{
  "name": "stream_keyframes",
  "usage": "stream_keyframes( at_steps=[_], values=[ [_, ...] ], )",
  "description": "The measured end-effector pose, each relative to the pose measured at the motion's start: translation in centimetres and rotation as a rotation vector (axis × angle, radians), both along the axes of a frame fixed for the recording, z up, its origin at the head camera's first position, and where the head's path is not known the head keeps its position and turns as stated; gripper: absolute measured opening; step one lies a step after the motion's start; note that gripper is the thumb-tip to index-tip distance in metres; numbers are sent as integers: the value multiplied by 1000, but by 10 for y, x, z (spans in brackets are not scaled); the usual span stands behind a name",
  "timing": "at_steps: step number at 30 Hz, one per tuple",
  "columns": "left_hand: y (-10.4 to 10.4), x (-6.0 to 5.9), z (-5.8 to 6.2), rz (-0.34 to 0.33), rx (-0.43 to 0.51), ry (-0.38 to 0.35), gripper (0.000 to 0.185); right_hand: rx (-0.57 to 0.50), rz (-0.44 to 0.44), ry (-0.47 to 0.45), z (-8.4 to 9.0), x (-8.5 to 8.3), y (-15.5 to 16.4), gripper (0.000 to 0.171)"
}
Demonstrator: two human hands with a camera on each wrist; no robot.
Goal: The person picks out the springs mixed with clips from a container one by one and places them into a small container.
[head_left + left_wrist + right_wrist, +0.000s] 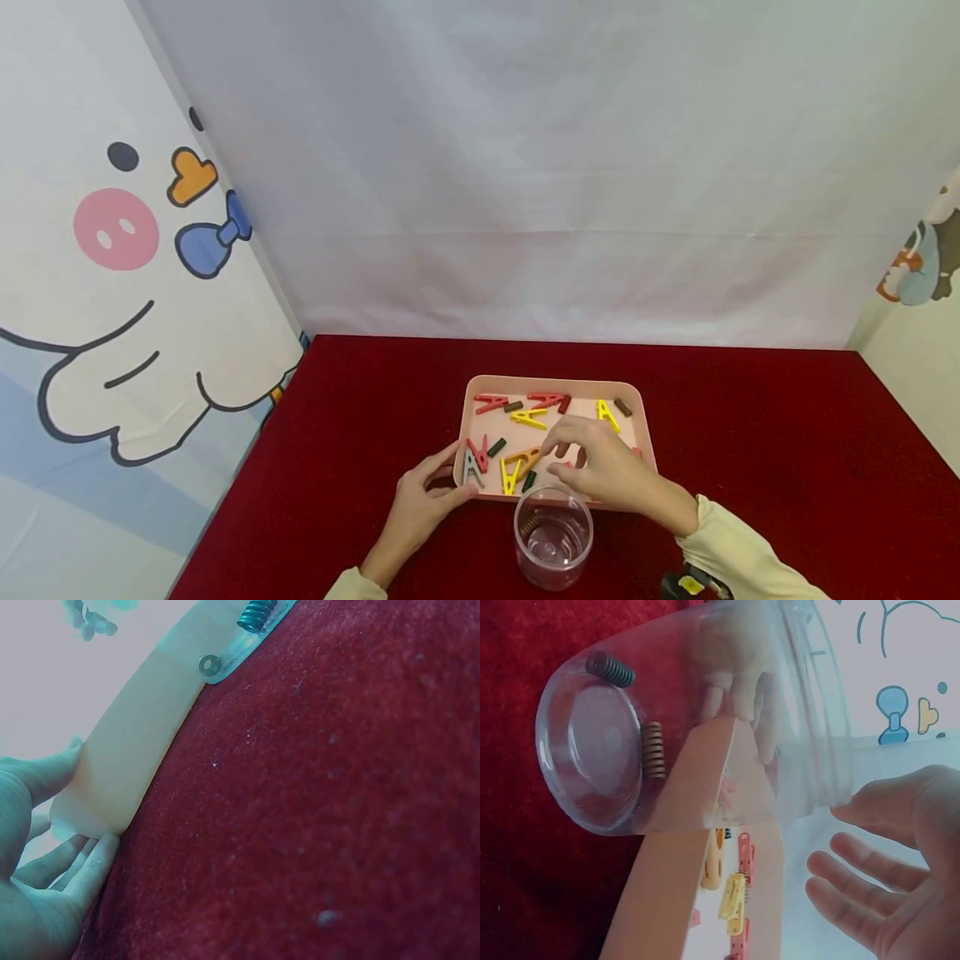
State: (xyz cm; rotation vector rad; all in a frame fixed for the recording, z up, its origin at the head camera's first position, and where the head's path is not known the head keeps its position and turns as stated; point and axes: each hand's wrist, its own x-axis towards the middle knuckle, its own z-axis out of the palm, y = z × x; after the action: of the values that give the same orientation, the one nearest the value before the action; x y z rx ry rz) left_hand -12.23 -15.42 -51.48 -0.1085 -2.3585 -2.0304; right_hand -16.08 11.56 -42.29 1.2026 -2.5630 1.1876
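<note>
My left hand grips the near left corner of a shallow pink tray, its thumb against the wall in the left wrist view. Over the tray's right half is my right hand, fingers loosely bent and holding nothing. Plastic clips lie in the tray, among them a red clip, a yellow clip, a grey clip and an orange clip. Small coil springs, such as a dark spring, lie between them. Below the right hand stands a clear jar; a brown spring and a dark green spring are inside.
A dark red cloth covers the table. The jar stands close against the tray's near edge. A plain white curtain hangs behind the table, with a cartoon-printed curtain on the left.
</note>
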Motion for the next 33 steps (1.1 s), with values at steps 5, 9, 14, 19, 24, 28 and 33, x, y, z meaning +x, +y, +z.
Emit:
stream_keyframes(
  at_steps=[5,9,14,19,24,28,33],
  values=[
    [0,0,1,2,-7,3,65,-1,-5,-16,-5,-3,0,16],
    [0,0,1,6,-16,1,65,5,-12,-26,-10,-6,-1,14],
    [0,-1,1,4,-28,-3,65,2,-14,-39,-15,-9,-2,13],
    [-1,-1,-1,9,-34,-6,65,2,-9,-69,-20,-10,-5,11],
    [-1,-1,-2,3,-26,0,65,14,-18,-100,-26,-12,-6,9],
    [-1,-2,-3,-5,-12,9,64,33,-36,-130,-30,-13,-5,8],
    [-1,-2,-4,-3,-10,15,64,45,-43,-150,-35,-14,-5,9]
  ],
)
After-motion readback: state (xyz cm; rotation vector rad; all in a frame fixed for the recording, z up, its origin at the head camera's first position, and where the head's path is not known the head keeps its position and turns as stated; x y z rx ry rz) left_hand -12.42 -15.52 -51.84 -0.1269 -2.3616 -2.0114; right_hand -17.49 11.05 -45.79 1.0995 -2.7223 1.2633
